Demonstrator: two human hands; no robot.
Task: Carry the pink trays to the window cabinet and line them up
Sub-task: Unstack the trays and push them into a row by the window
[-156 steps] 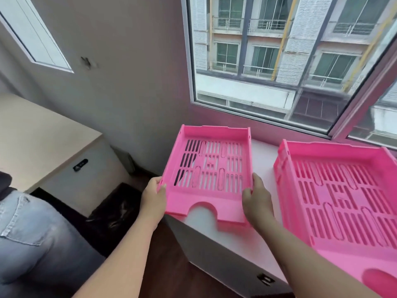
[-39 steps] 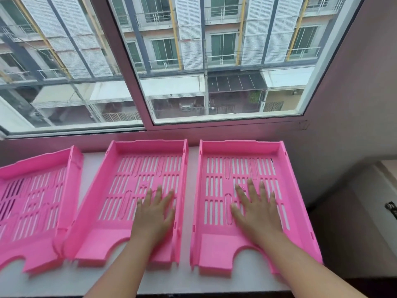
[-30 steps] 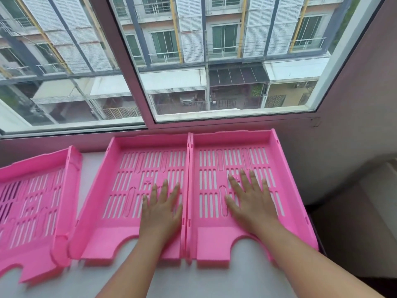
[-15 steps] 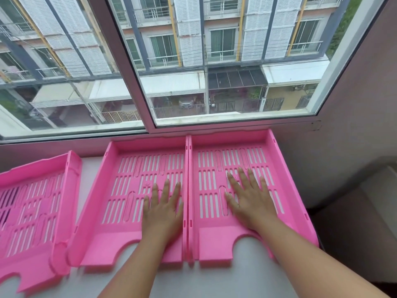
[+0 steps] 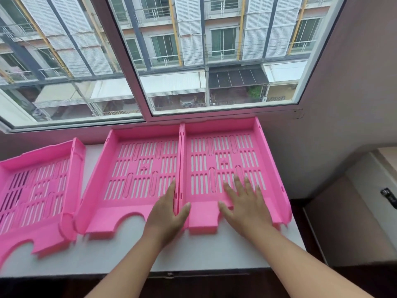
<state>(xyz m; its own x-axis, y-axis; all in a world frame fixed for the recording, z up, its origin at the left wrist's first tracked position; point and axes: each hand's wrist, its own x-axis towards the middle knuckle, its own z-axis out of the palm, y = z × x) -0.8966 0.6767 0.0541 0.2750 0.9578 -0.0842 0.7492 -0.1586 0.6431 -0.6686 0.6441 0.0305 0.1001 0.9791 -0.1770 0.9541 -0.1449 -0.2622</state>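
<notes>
Three pink slotted trays lie in a row on the white cabinet top (image 5: 129, 254) under the window. The right tray (image 5: 225, 147) and the middle tray (image 5: 137, 164) touch side by side. The left tray (image 5: 38, 183) sits a little apart and slightly askew. My left hand (image 5: 169, 214) straddles the joined walls of the middle and right trays near their front, thumb on the right tray's side, fingers on the middle tray's. My right hand (image 5: 245, 203) rests flat, fingers spread, on the front of the right tray's floor.
The window (image 5: 193, 61) and its sill run right behind the trays. A wall (image 5: 343, 104) closes the right side. A lower beige cabinet with a dark handle (image 5: 388, 197) stands to the right. Dark floor lies below the cabinet's front edge.
Both hands have slid back toward the trays' front edges. My left hand moved right from the middle tray's floor onto the joined walls. The trays stay pressed together.
</notes>
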